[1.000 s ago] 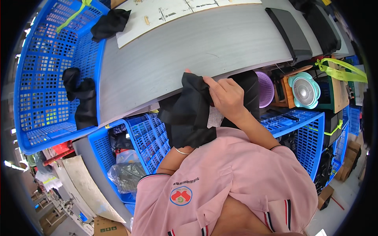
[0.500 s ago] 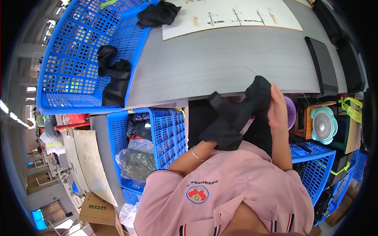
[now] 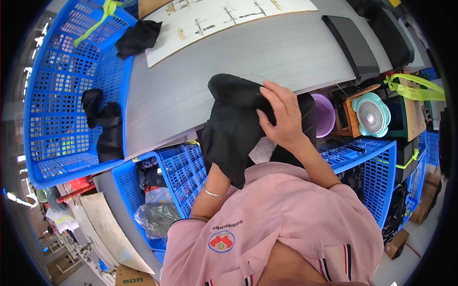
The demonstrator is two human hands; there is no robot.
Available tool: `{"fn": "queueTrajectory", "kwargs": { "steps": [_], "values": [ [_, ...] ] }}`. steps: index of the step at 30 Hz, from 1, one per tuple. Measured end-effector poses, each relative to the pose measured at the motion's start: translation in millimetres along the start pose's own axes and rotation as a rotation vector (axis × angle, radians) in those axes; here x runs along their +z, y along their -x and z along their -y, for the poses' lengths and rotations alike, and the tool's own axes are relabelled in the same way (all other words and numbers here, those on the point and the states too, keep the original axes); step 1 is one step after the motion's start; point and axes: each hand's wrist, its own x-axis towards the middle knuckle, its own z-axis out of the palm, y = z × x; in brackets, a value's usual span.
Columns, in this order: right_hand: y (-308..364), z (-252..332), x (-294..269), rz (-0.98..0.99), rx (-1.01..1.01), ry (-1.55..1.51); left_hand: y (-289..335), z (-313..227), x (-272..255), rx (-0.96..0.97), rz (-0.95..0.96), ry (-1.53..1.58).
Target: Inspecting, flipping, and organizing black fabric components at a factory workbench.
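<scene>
I'm counting one black cloth (image 3: 234,128) at the table (image 3: 267,52) edge, left hand hidden in it (can't tell its grip), right hand (image 3: 285,117) touching it, loosely spread. One teal fan (image 3: 373,117) too.

At the right of the frame, a round turquoise fan (image 3: 373,114) with a grey grille stands near a purple perforated plastic basket (image 3: 324,116); a lime-green strap (image 3: 414,88) stretches above the fan, toward the right edge. A white board (image 3: 224,24) with dark marks lies at the top. At lower left, a clear plastic bag (image 3: 155,220) sits above a cardboard box (image 3: 131,276).
</scene>
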Motion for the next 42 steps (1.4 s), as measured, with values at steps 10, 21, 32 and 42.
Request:
{"fn": "queueTrajectory", "kwargs": {
  "steps": [10,21,32,42],
  "values": [
    [-7,-31,-24,0.538,-0.097,-0.780,26,16,1,-0.664,-0.090,0.778],
    [-79,-117,16,0.110,0.256,-0.428,41,26,37,-1.077,-0.212,1.292],
    [7,-35,23,0.020,0.881,-0.964,12,79,9,-0.945,-0.405,0.810],
    [-10,-59,35,0.362,1.094,-1.479,3,83,40,-0.980,-0.115,1.608]
  ]
}}
